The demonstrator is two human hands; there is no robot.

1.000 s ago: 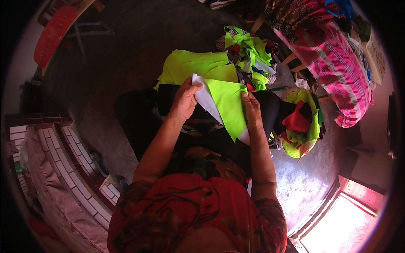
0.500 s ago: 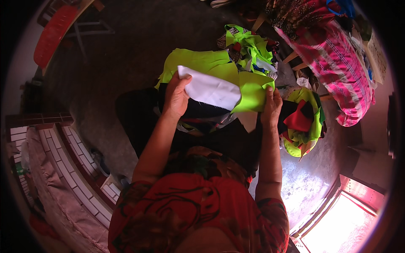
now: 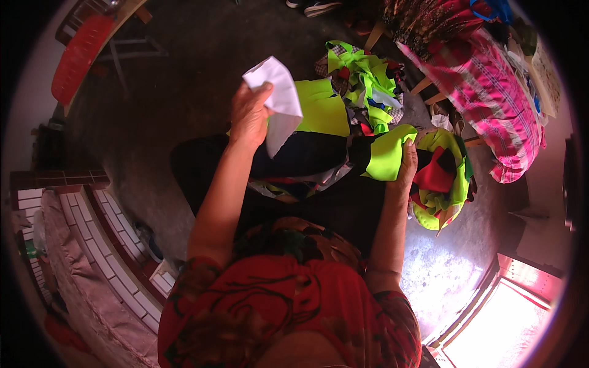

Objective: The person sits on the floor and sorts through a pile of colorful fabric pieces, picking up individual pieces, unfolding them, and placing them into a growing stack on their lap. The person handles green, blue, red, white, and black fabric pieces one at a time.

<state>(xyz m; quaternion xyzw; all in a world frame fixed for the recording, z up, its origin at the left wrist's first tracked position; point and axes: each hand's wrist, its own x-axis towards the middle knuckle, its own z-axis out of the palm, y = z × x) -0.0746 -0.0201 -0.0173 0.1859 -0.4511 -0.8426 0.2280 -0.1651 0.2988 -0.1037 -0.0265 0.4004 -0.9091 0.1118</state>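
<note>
Raised over my lap, my left hand (image 3: 250, 113) grips a white cloth piece (image 3: 283, 98) that hangs down from the fingers. To the right, my right hand (image 3: 405, 167) pinches a small neon-green cloth piece (image 3: 386, 156), apart from the white one. Across my knees lies dark fabric (image 3: 307, 152), with more neon-green cloth (image 3: 320, 107) at its far side. Mixed scraps show in the fold on my lap.
Beyond my knees is a heap of neon-green and checked scraps (image 3: 365, 73). By my right hand sits a pile of green, red and black cloth (image 3: 435, 178). A pink plaid cloth (image 3: 491, 104) drapes at far right; a red chair back (image 3: 80, 61) stands far left.
The white and green pieces, close together before, are now apart. My left hand has lifted the white one up and away; my right hand has moved slightly nearer me with the green one.
</note>
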